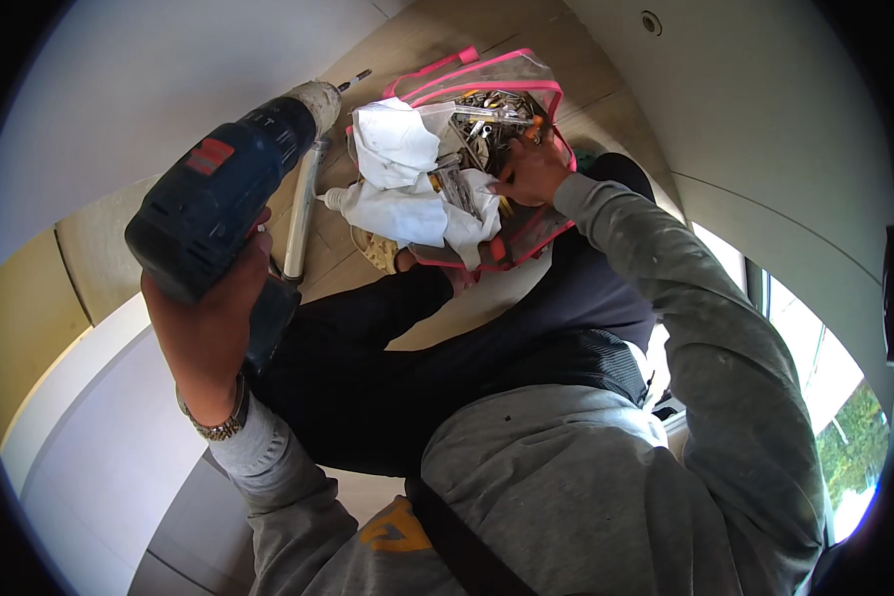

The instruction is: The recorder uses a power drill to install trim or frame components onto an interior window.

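My left hand (209, 328) is wrapped round the grip of a dark blue cordless drill (219, 189), raised at the left with its bit (355, 79) pointing up and to the right. Down on the floor, my right hand (533, 171) reaches into a clear bag with pink edging (556, 94). Its fingers are bent among loose screws and small metal parts (487, 127), and the fingertips are partly hidden, so what they hold, if anything, does not show. White cloth or paper (395, 144) and a white nozzled tube (368, 209) lie across the bag's left side.
A grey-white tube (303, 214) lies on the wood-look floor (606, 119) left of the bag. Pale panels (765, 109) rise at the right, and others curve round the left. My bent legs (368, 397) are close below the bag. A window (815, 338) is at the far right.
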The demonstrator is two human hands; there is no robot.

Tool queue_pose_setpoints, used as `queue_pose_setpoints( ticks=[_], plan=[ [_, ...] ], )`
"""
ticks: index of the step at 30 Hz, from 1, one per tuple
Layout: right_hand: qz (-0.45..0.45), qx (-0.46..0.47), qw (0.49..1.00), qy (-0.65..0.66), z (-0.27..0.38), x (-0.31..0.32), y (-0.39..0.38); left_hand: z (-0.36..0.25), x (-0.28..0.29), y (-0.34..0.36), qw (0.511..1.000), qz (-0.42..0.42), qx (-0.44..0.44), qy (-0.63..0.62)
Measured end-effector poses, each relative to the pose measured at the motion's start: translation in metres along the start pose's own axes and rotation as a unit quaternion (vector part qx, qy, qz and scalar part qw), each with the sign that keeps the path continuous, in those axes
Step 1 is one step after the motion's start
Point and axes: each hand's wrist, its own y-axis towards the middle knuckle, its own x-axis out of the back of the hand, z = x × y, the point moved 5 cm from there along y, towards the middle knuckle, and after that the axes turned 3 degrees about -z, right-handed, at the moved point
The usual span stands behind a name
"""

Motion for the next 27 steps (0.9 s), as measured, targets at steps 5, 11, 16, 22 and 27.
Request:
queue_pose_setpoints(
  ticks=[5,11,16,22,27],
  plan=[
    [0.065,-0.035,0.994,-0.083,0.004,-0.005,-0.015,0.003,0.000,-0.002,1.000,0.004,-0.015,0.004],
    [-0.160,0.007,0.976,-0.145,-0.005,-0.028,-0.026,0.006,0.004,-0.003,1.000,0.006,-0.009,0.010],
    [-0.031,0.056,0.996,-0.064,-0.003,-0.023,-0.017,0.003,0.007,-0.009,1.000,-0.003,-0.024,0.010],
    [0.082,0.102,0.989,-0.068,-0.008,-0.015,0.005,0.012,0.016,-0.016,0.999,-0.015,-0.015,0.026],
    [-0.015,-0.022,0.999,-0.041,-0.034,0.002,0.000,0.014,0.018,-0.022,0.998,-0.031,-0.008,0.053]
  ],
)
